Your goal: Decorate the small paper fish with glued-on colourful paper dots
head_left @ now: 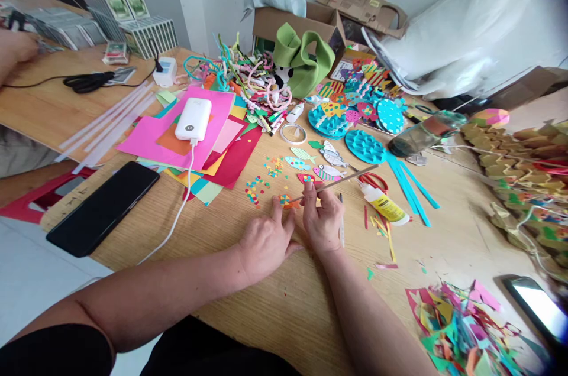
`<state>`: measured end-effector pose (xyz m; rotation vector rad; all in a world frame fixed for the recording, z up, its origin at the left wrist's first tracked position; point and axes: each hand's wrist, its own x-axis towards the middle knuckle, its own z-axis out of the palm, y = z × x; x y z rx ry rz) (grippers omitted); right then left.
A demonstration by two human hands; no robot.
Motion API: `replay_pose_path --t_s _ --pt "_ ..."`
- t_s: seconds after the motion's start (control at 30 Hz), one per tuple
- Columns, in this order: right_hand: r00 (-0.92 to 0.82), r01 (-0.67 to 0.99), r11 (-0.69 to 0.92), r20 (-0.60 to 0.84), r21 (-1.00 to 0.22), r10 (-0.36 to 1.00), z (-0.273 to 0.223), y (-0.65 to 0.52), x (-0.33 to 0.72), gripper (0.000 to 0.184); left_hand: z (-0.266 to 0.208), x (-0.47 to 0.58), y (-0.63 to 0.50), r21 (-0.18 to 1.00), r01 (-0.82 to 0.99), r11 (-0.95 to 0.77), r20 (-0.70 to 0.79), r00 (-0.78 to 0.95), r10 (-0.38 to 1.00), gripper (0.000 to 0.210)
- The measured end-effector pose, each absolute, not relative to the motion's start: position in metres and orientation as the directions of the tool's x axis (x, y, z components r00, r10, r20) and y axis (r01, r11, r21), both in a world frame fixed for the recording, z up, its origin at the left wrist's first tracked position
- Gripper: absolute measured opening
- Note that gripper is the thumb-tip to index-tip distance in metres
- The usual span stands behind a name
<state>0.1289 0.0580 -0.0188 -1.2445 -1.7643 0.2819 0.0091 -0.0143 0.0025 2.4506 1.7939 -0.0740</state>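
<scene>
On the wooden table (231,228), a small orange paper fish (284,200) with coloured spots lies under the fingertips of my left hand (266,243). Its index finger rests at the fish's edge and its fingers are apart. My right hand (323,219) pinches a thin brown stick (348,177), its lower tip at the fish. Just beyond are a red paper fish (305,178), partly covered by my right thumb, and a pink-striped paper fish (328,172). Coloured paper dots (255,190) lie to the left. A pen (341,222) is partly hidden by my right hand.
A glue bottle (385,204) lies beside red-handled scissors (377,180) on the right. Paper scraps (470,329) fill the near right corner. A black phone (104,207) and a white power bank (194,117) lie left, its cable crossing the table. Another person's hand (18,48) is far left.
</scene>
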Motion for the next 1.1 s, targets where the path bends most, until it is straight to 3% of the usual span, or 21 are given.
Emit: replay_pose_path --t_s 0.2,0.53,0.8,1.1 --pt "-0.069 0.646 0.436 0.521 -0.626 0.851 -0.0225 0.0594 0.1290 0.037 0.0034 0.0097 -0.0143 0.059 0.955 -0.289 -0.101 0.294 0.951 0.067" --pt "0.003 0.580 0.277 0.342 -0.766 0.940 -0.0137 0.0529 0.1313 0.037 0.0045 0.0092 -0.0139 0.062 0.955 -0.292 -0.116 0.297 0.948 0.066" --pt "0.035 0.583 0.249 0.330 -0.774 0.943 -0.0172 0.0544 0.1309 0.037 0.0053 0.0094 -0.0137 0.042 0.954 -0.296 -0.141 0.299 0.944 0.065" --pt "0.027 0.603 0.334 0.437 -0.725 0.899 -0.0227 0.0529 0.1282 0.039 0.0042 0.0090 -0.0135 -0.007 0.949 -0.316 -0.132 0.313 0.941 0.065"
